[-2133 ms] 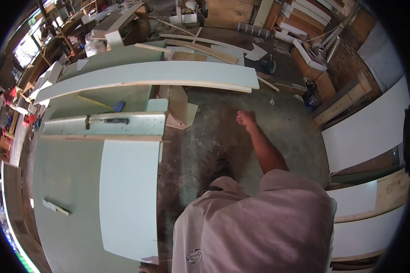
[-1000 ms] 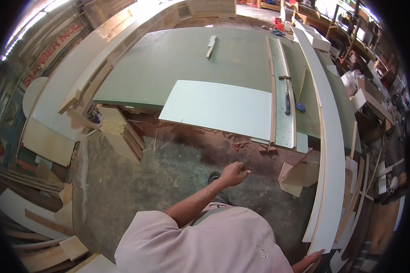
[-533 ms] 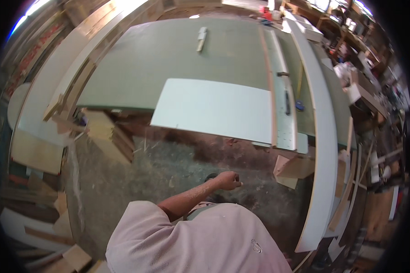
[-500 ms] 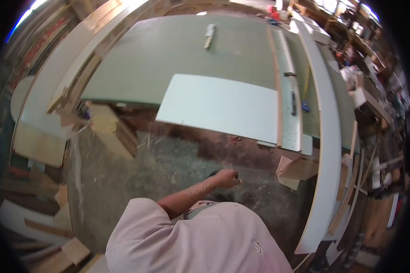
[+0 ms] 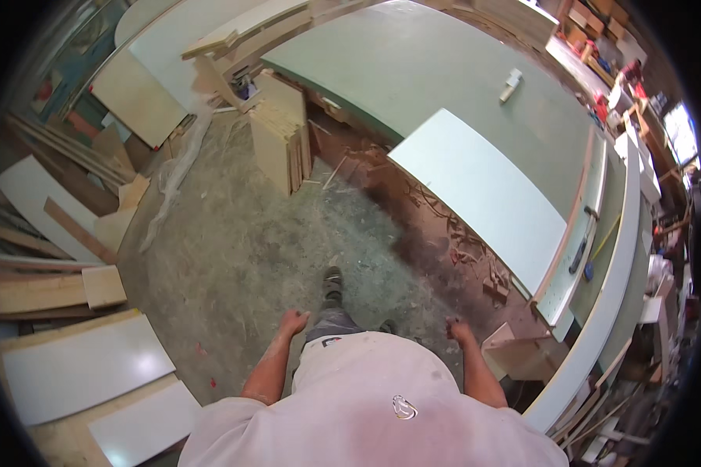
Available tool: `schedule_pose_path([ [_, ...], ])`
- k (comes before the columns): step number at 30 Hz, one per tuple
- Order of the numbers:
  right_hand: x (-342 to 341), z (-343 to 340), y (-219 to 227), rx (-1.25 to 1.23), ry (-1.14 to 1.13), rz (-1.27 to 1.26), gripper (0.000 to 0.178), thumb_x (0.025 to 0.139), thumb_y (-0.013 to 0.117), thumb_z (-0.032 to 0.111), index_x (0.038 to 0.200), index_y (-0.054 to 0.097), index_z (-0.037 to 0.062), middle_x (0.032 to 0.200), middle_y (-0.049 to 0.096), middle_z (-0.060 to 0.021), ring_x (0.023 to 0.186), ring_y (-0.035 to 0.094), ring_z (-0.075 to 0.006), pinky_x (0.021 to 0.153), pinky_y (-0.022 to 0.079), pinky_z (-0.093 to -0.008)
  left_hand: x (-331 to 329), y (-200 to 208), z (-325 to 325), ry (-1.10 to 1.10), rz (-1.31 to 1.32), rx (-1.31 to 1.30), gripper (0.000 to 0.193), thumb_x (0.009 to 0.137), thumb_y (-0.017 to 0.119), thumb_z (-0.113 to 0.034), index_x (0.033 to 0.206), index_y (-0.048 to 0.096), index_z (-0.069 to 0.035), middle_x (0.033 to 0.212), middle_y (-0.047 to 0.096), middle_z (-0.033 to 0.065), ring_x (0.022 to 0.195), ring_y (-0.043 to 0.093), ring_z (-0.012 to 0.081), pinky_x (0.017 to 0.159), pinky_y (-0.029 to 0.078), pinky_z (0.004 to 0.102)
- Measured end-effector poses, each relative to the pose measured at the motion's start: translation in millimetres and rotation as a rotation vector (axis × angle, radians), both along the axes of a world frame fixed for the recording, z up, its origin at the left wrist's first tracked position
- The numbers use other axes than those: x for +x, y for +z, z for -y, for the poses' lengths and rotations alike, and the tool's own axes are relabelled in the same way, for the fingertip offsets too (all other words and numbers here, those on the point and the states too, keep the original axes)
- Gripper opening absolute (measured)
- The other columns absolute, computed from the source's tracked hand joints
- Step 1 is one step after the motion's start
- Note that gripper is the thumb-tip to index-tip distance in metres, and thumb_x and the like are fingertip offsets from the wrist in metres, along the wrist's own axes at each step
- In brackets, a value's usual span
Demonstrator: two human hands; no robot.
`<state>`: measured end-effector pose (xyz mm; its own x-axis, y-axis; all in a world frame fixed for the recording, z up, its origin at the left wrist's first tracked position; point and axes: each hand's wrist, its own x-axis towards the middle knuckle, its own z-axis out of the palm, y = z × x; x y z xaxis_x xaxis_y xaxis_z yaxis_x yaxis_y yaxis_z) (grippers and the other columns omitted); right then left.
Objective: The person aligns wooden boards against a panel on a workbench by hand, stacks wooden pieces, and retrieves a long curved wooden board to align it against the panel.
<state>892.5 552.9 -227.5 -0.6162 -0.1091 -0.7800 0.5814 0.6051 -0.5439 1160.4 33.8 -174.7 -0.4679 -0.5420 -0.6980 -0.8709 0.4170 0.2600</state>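
Observation:
My left hand [image 5: 294, 321] hangs beside my left leg with its fingers curled, and nothing shows in it. On the other side, my right hand [image 5: 457, 328] is also loosely closed with no object visible. Neither hand touches anything. Nearest to my right hand are some pale wooden offcuts [image 5: 522, 354] low by the table's end. A white panel [image 5: 483, 194] lies along the near edge of a large green table [image 5: 413, 70]. Right of it, a long narrow white board [image 5: 566, 300] carries a hammer [image 5: 590, 214] and a dark slim tool [image 5: 578, 255].
Upright boards [image 5: 280, 144] stand stacked at the table's left corner. White panels [image 5: 89, 366] lie at lower left, near leaning planks. A long white board [image 5: 611, 288] runs down the right side, beside a blue tape measure [image 5: 589, 272]. Scraps litter the concrete floor [image 5: 234, 226] under the table.
My view has turned left, so the table sits further right and more floor and side boards show. My left arm has swung back to my side; my right hand has come into view.

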Motion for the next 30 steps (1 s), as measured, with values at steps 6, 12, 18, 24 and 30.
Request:
schedule_pose_path([
  [6,-74,166,40,-0.131,0.1,0.008,0.029,0.1,0.061,0.031,0.111,0.062,0.0046,0.09,0.069,-0.0125,0.072,0.07,-0.0253,0.065,0.059,-0.0403,193,-79,8,0.123,0.219,0.263,0.048,0.091,0.058,-0.041,0.099,0.074,0.004,0.097,0.074,0.0263,0.091,0.074,0.038,0.082,0.054,0.0528],
  [12,-50,333,9,-0.102,0.096,0.162,0.036,0.098,0.063,0.032,0.121,0.065,0.0042,0.101,0.073,-0.0199,0.082,0.073,-0.0336,0.07,0.061,-0.0461,228,-86,104,0.238,0.071,0.231,0.041,0.097,0.056,-0.035,0.108,0.071,0.002,0.105,0.072,0.027,0.097,0.072,0.0403,0.085,0.054,0.0533],
  [18,-43,470,0,0.374,1.603,-0.493,0.036,0.09,0.069,0.026,0.118,0.072,0.0033,0.101,0.075,-0.0192,0.093,0.074,-0.0335,0.081,0.059,-0.0454,181,-73,317,-0.005,0.062,-0.079,0.035,0.102,0.054,-0.029,0.117,0.069,-0.001,0.114,0.071,0.0277,0.104,0.07,0.0426,0.088,0.053,0.0538],
  [24,-106,617,-34,0.367,1.504,-0.45,0.034,0.091,0.07,0.023,0.118,0.07,0.0023,0.118,0.073,-0.017,0.099,0.074,-0.0287,0.089,0.06,-0.0412,105,-52,468,0.925,-0.331,0.047,0.049,0.094,0.065,-0.047,0.093,0.073,0.002,0.094,0.075,0.0219,0.09,0.073,0.0337,0.079,0.054,0.0452],
  [30,-201,765,-87,-0.004,0.701,0.02,0.043,0.077,0.075,0.036,0.112,0.074,0.0108,0.109,0.074,-0.0179,0.094,0.072,-0.0378,0.084,0.057,-0.0487,74,-85,535,0.771,-0.107,0.206,0.051,0.095,0.065,-0.049,0.099,0.071,0.002,0.08,0.073,0.0172,0.068,0.068,0.0317,0.069,0.054,0.0463],
])
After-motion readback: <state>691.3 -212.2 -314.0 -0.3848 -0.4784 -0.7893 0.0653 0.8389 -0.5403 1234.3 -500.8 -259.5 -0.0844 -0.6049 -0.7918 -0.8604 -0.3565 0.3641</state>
